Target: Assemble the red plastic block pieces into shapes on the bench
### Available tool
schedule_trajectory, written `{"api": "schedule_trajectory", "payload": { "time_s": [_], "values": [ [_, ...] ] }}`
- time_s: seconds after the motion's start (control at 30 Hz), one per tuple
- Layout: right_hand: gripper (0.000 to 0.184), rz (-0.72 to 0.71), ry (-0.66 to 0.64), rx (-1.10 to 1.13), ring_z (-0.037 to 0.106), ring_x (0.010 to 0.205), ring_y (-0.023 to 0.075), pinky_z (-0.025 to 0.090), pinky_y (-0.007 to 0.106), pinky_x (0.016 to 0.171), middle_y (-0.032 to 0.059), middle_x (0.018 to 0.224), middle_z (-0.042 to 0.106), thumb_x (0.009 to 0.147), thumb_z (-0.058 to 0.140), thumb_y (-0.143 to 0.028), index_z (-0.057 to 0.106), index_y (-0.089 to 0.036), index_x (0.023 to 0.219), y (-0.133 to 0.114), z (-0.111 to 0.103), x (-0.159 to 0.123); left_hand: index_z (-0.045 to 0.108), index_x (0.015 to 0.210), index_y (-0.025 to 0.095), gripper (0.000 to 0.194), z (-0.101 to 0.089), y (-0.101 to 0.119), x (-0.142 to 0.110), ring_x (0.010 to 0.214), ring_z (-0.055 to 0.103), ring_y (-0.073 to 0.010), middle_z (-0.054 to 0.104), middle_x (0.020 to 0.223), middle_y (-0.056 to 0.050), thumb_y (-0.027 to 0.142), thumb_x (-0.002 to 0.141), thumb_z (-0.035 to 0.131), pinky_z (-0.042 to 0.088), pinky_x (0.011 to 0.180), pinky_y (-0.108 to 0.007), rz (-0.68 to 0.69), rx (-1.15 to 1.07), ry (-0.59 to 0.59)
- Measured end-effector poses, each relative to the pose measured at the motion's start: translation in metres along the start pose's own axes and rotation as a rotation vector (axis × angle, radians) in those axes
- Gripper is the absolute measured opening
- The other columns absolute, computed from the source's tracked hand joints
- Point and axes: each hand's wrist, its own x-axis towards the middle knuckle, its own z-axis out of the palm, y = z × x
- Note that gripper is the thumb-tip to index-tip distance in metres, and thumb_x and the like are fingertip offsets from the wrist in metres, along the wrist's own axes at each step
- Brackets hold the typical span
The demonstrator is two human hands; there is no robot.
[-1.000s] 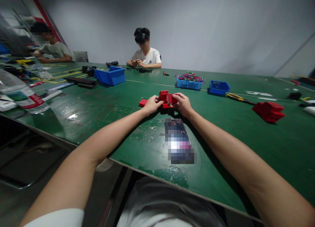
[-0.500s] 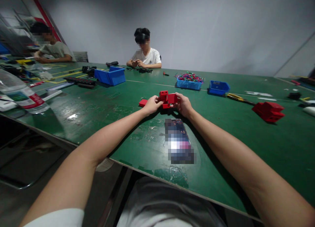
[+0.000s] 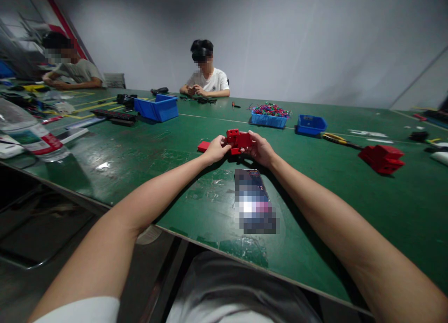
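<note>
My left hand (image 3: 216, 150) is closed on a red block with round holes (image 3: 232, 134), held just above the green table beyond the phone. My right hand (image 3: 262, 150) pinches a smaller red flat-faced piece (image 3: 245, 140) by its right side. In this view the two red parts meet or overlap; whether they are joined I cannot tell. Another red piece (image 3: 203, 146) lies on the table beside my left hand, partly hidden by it. Between my forearms rests a phone (image 3: 252, 187), its screen lit and mostly blurred out.
Red blocks (image 3: 382, 158) and yellow-handled pliers (image 3: 338, 139) lie to the right. Farther back stand a blue bin of colourful small parts (image 3: 269, 121), a small blue bin (image 3: 311, 125) and a larger one (image 3: 157, 109). A water bottle (image 3: 31, 131) is at left. Two people sit across the table.
The flat-faced piece in my right hand has turned slightly and moved a little towards the block in my left hand. My left hand has hardly moved.
</note>
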Motion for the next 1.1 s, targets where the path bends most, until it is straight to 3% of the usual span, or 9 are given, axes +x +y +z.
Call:
{"api": "schedule_trajectory", "payload": {
  "time_s": [0.43,0.73,1.1],
  "values": [
    [0.048,-0.016,-0.093,-0.056,0.069,0.066,0.016,0.057,0.029,0.062,0.0067,0.097,0.076,0.074,0.075,-0.054,0.07,-0.02,0.106,0.004,-0.004,-0.001,0.051,0.089,0.016,0.015,0.001,-0.002,0.0,0.079,0.063,-0.0162,0.066,0.085,-0.004,0.017,0.08,0.063,0.046,0.072,-0.028,0.005,-0.014,-0.032],
    [0.047,-0.001,-0.116,-0.042,0.066,0.058,0.0119,0.051,0.022,0.049,0.0065,0.093,0.076,0.072,0.079,-0.05,0.071,-0.018,0.104,0.005,-0.007,0.003,0.052,0.09,0.015,0.016,0.0,-0.004,0.002,0.079,0.064,-0.0157,0.067,0.086,-0.004,0.014,0.079,0.062,0.049,0.077,-0.029,0.012,-0.01,-0.036],
    [0.05,-0.039,-0.118,-0.063,0.065,0.056,0.0114,0.052,0.023,0.052,0.0044,0.084,0.075,0.067,0.082,-0.056,0.072,-0.017,0.097,0.01,-0.01,0.007,0.053,0.091,0.015,0.015,0.001,-0.005,0.003,0.08,0.065,-0.0161,0.069,0.088,-0.005,0.016,0.079,0.063,0.05,0.076,-0.03,0.015,0.02,-0.034]
  ]
}}
